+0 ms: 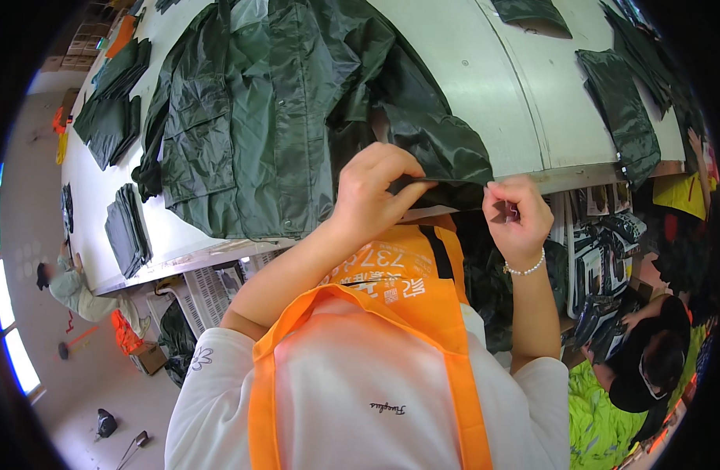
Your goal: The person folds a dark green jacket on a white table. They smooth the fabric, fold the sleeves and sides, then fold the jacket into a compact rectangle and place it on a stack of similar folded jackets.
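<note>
A dark green, shiny jacket [274, 117] lies spread on the white table, its front placket and a flap pocket showing. Its right-hand sleeve [446, 145] reaches toward me at the table's near edge. Between finger and thumb, my left hand [379, 188] pinches the sleeve's near edge, which is pulled straight. The sleeve's corner is gripped by my right hand [519, 219], closed, with a beaded bracelet at the wrist. A small dark object shows inside the right hand's curled fingers; its kind cannot be made out.
Folded dark green garments lie on the table's left [127, 231] and right [622, 110]. Under the table stand a white plastic crate [207, 294] and packed goods [599, 251]. One person [654, 356] works at lower right beside yellow-green fabric [603, 415]; another person [82, 286] is at left.
</note>
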`<act>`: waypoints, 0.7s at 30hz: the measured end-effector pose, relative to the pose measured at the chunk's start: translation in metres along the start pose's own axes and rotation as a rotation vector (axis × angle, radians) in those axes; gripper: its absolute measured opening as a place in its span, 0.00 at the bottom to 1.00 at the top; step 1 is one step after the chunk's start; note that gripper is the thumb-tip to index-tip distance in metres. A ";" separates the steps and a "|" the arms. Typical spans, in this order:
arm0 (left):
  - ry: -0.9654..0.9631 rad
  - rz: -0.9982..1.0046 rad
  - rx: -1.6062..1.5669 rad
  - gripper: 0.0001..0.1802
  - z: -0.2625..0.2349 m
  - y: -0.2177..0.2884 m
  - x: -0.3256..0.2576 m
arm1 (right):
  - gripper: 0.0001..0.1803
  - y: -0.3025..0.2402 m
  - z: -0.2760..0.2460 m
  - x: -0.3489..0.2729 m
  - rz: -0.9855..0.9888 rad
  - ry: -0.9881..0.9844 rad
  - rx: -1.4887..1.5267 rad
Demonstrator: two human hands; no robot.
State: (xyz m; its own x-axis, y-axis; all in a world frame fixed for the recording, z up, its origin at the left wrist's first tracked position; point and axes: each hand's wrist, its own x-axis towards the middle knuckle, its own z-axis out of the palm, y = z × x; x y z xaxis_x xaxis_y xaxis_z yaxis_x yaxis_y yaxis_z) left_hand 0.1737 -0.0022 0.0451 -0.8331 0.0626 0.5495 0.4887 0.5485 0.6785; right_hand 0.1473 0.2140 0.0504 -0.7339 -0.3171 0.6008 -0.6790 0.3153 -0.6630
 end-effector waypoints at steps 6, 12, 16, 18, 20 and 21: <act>-0.014 0.208 0.076 0.14 0.005 0.003 0.006 | 0.13 0.001 -0.012 -0.013 0.037 -0.180 0.008; -0.032 0.357 0.157 0.14 0.001 0.009 0.009 | 0.25 -0.019 -0.031 0.003 0.619 -0.330 0.333; -0.107 0.327 0.077 0.14 0.015 0.013 0.013 | 0.23 -0.043 -0.020 0.029 0.597 -0.299 0.308; -0.170 0.130 -0.037 0.24 0.019 0.009 0.010 | 0.21 -0.041 0.002 0.029 0.592 -0.185 0.391; -0.170 0.070 0.023 0.29 -0.011 -0.008 -0.001 | 0.15 -0.031 0.020 0.027 0.582 -0.208 0.324; -0.127 0.056 0.075 0.28 -0.028 -0.027 -0.019 | 0.15 -0.035 0.029 0.025 0.620 -0.245 0.356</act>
State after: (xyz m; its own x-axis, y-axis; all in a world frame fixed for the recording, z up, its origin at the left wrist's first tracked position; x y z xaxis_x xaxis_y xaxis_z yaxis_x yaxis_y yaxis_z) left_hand 0.1832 -0.0415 0.0302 -0.8337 0.1973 0.5157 0.5183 0.6018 0.6076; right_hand 0.1537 0.1688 0.0759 -0.9256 -0.3781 -0.0183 -0.0650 0.2062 -0.9764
